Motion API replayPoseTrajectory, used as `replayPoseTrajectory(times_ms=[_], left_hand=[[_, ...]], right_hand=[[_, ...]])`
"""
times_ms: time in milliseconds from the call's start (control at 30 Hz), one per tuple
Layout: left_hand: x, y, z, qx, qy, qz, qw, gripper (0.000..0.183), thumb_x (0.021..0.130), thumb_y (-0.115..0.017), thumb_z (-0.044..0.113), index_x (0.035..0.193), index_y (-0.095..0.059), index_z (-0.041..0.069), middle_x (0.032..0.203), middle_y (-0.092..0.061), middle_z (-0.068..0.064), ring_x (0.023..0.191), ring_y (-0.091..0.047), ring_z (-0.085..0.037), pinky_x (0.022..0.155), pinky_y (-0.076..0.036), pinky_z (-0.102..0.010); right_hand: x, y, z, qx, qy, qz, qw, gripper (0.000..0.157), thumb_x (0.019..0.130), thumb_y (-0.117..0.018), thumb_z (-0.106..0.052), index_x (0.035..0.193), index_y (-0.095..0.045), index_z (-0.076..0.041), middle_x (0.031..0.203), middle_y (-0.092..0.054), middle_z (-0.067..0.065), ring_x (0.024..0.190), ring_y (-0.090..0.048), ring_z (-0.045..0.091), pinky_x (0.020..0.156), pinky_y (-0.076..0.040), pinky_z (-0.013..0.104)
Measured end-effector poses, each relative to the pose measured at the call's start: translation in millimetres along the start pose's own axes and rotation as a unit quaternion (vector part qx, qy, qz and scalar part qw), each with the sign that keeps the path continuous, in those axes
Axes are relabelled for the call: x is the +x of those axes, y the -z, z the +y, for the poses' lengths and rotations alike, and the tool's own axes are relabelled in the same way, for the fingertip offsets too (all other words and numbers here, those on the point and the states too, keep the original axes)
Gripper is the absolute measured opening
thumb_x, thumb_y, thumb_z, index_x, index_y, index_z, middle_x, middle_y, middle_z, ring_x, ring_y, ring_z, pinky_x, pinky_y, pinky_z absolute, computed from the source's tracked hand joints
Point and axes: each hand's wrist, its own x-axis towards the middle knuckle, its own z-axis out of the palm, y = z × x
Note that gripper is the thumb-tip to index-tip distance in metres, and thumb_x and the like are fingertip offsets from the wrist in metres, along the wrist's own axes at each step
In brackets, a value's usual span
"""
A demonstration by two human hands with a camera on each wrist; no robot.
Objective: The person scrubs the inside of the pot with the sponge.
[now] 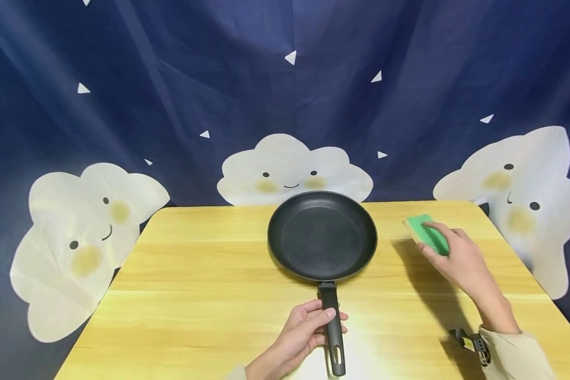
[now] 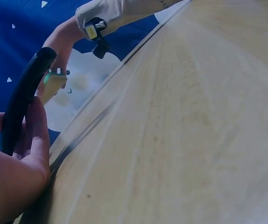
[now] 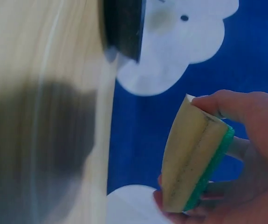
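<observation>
Above the table [image 1: 180, 301], your right hand [image 1: 467, 264] grips the sponge [image 1: 436, 240] — likely soft, best edge-held — your left hand [image 1: 296, 338] the pan handle [image 1: 333, 335].

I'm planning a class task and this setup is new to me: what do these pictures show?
No machine here, just a person's bare left hand and right hand. One picture looks down from the head; the others, one from each wrist. The left hand grips the handle of a frying pan at the wooden table; whether the pan rests on it is unclear. The right hand holds a two-coloured sponge above the table. Behind hangs a blue curtain with smiling clouds.
</observation>
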Motion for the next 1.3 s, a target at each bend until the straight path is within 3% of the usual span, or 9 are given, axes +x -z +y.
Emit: replayPoseTrajectory(times_ms=[333,567,1000,1300], left_hand=[[0.2,-0.9,0.6,-0.006,0.005,0.002,1.0000,0.051,0.101,-0.067,0.018,0.137,-0.050,-0.012,0.120,-0.070,-0.023,0.098,-0.074,-0.024,0.077,-0.062,-0.030],[0.2,-1.1,0.2,-0.009,0.002,0.010,0.9999,0.048,0.101,-0.066,0.018,0.136,-0.052,-0.011,0.120,-0.071,-0.023,0.097,-0.074,-0.024,0.075,-0.062,-0.030],[1.7,-1.5,0.5,-0.004,0.005,0.009,0.9999,0.047,0.100,-0.067,0.019,0.134,-0.053,-0.010,0.118,-0.071,-0.023,0.097,-0.074,-0.025,0.075,-0.062,-0.030],[0.9,-2.8,1.0,-0.010,0.014,0.018,0.9997,0.048,0.100,-0.067,0.019,0.136,-0.052,-0.010,0.118,-0.071,-0.023,0.097,-0.074,-0.025,0.075,-0.062,-0.030]], right_hand=[[20.2,-12.2,-45.3,0.034,0.056,0.025,0.998,0.048,0.093,-0.075,-0.024,0.135,-0.062,-0.005,0.124,-0.059,0.032,0.102,-0.059,0.047,0.077,-0.048,0.060],[39.2,-33.7,-72.2,0.049,0.088,0.006,0.995,0.045,0.094,-0.074,-0.023,0.134,-0.065,-0.005,0.125,-0.059,0.030,0.105,-0.059,0.045,0.079,-0.047,0.057],[45.1,-81.1,-79.3,0.053,0.123,-0.017,0.991,0.040,0.094,-0.077,-0.019,0.131,-0.068,-0.007,0.124,-0.061,0.025,0.110,-0.059,0.045,0.090,-0.050,0.059],[39.5,-95.0,-81.8,0.019,0.147,-0.058,0.987,0.040,0.092,-0.078,-0.017,0.130,-0.069,-0.007,0.125,-0.059,0.025,0.113,-0.058,0.045,0.094,-0.051,0.060]])
